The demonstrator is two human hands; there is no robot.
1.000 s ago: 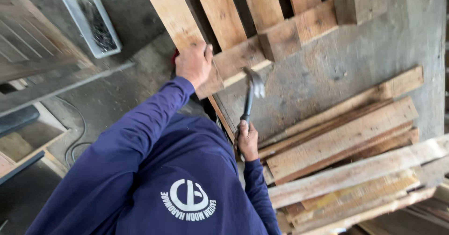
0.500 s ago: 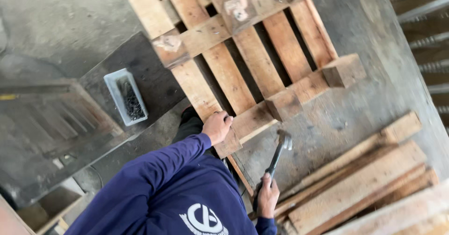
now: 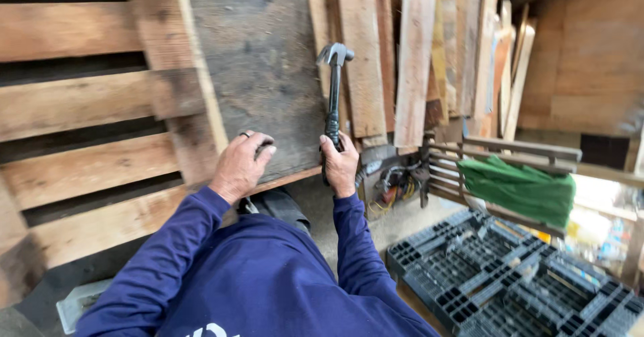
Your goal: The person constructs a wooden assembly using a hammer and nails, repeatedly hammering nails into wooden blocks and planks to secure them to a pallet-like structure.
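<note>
right hand (image 3: 341, 166) closed on the grip of a black steel claw hammer (image 3: 333, 92), head raised upright before weathered upright planks (image 3: 362, 55). left hand (image 3: 241, 164) curled over the grey wooden pallet's edge (image 3: 201, 109). likely head-heavy, rigid; best gripped low.
</note>
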